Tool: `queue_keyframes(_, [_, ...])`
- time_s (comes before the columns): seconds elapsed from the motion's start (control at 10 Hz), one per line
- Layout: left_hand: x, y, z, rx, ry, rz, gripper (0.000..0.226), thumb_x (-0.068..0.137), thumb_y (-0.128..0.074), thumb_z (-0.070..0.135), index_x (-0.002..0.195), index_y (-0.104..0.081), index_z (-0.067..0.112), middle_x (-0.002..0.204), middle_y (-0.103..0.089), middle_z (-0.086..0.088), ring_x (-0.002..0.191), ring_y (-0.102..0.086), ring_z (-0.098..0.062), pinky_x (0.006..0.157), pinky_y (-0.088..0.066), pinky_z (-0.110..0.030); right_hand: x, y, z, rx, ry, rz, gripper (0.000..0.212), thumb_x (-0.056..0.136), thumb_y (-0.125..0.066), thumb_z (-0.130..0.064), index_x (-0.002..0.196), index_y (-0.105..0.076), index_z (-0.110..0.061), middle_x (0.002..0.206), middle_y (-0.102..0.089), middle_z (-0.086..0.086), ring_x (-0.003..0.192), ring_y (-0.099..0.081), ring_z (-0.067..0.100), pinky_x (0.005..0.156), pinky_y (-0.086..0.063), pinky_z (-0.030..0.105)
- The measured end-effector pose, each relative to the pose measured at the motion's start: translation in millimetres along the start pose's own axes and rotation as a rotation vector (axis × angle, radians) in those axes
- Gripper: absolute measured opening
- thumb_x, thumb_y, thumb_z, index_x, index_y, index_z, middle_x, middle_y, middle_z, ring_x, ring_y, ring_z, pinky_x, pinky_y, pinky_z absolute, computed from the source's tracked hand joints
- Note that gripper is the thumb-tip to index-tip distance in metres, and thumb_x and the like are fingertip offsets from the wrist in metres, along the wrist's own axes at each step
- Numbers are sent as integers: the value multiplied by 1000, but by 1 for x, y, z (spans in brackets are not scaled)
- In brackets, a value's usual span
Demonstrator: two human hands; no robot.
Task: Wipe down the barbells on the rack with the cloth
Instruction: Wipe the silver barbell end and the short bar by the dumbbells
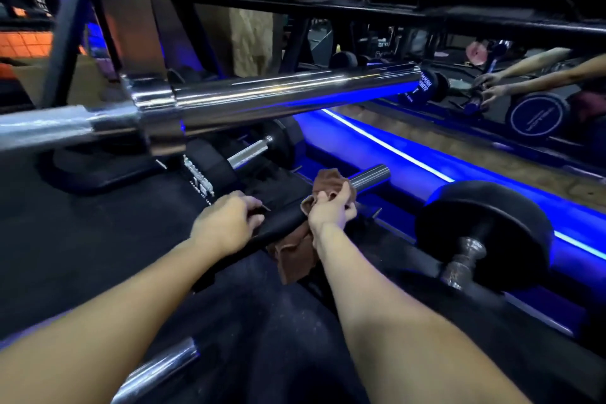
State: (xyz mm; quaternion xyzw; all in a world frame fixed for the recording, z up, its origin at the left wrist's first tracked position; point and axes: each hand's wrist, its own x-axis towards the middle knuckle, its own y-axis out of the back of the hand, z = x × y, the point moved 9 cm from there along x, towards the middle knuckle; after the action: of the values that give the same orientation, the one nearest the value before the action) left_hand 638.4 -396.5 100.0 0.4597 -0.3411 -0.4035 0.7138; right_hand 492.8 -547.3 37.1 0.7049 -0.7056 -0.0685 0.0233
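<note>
Head view: a long chrome barbell (229, 102) is lying across the upper half of the picture, its thick sleeve pointing right and catching blue light. Below it a dumbbell (262, 149) with black heads is sitting on the rack (410, 10), and another dumbbell (482, 236) with a knurled handle is lying at the right beside a glowing blue light strip (426, 164). A mirror (524, 82) at the upper right is showing reflected arms and more weights. Another chrome bar end (157, 367) is poking in at the bottom.

In the middle a short bar (367, 177) with a black padded grip is lying slanted, its chrome end sticking out up and to the right. The left hand (226, 223) is curling over the black grip, fingers wrapped around it, holding it steady. The right hand (331, 210) is gripping a brown cloth (331, 184) bunched round the bar just where chrome meets padding, fingers closed on it; the rest of the cloth is hanging below the bar. Both forearms are reaching in from the bottom edge.
</note>
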Motion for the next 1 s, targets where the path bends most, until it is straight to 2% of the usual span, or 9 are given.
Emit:
queue_keyframes(0.1, [-39,21,-31,-2,81,106,40,92,-57,34,130,-55,22,126,-51,-4,119,-47,-23,96,-42,-35,-62,-12,-11,-31,-15,-66,59,96,-51,-17,149,-25,-24,149,-17,18,125,-44,28,104,-29,24])
queue_keyframes(0.2, [-75,28,-53,-78,149,178,49,88,-61,38,132,-53,17,125,-50,-7,121,-45,-26,100,-40,-37,-107,-28,-9,-80,-10,-163,56,98,-48,-18,148,-27,-32,153,-2,14,119,-48,30,102,-26,23])
queue_keyframes(0.3, [-96,23,-57,-206,127,181,56,86,-67,29,135,-48,9,128,-49,-9,121,-47,-25,103,-37,-33,-143,-43,-7,-144,26,-263,53,99,-46,-18,146,-29,-35,154,5,11,118,-48,34,97,-26,23])
queue_keyframes(0.4, [-101,22,-56,-223,118,206,55,85,-68,20,134,-47,6,132,-49,-11,122,-47,-25,102,-34,-30,-178,-57,-7,-187,115,-352,51,99,-45,-15,145,-32,-34,154,9,11,124,-43,32,100,-27,22])
queue_keyframes(0.5, [-100,23,-57,-187,153,196,50,89,-63,22,134,-46,10,135,-47,-9,121,-49,-27,98,-39,-36,-194,-64,-5,-256,177,-406,50,101,-41,-18,146,-29,-35,154,11,8,124,-41,33,100,-30,26])
queue_keyframes(0.6, [-93,20,-61,-112,191,111,46,96,-51,28,137,-42,11,139,-43,-10,125,-45,-29,101,-38,-38,-188,-65,-3,-268,198,-370,51,100,-43,-21,147,-27,-36,153,9,7,127,-33,33,104,-28,27])
queue_keyframes(0.8, [-73,12,-80,-139,305,-13,42,104,-25,30,112,-55,1,123,-57,-21,114,-51,-37,91,-37,-35,-159,-69,-16,-334,153,-236,49,100,-43,-31,146,-28,-37,156,8,6,131,-17,38,109,-22,35])
queue_keyframes(0.9, [-72,15,-80,-133,312,2,44,104,-25,31,104,-56,0,115,-58,-21,109,-52,-37,88,-38,-35,-122,-49,-19,-373,158,-154,49,99,-45,-32,146,-31,-33,155,1,9,133,-19,40,111,-22,36])
queue_keyframes(1.0, [-83,37,-72,-29,235,198,35,100,-38,35,111,-59,10,115,-52,-12,112,-50,-31,90,-43,-40,-88,-30,-19,-383,184,-122,50,99,-46,-29,147,-31,-30,155,-3,12,131,-24,41,110,-20,35])
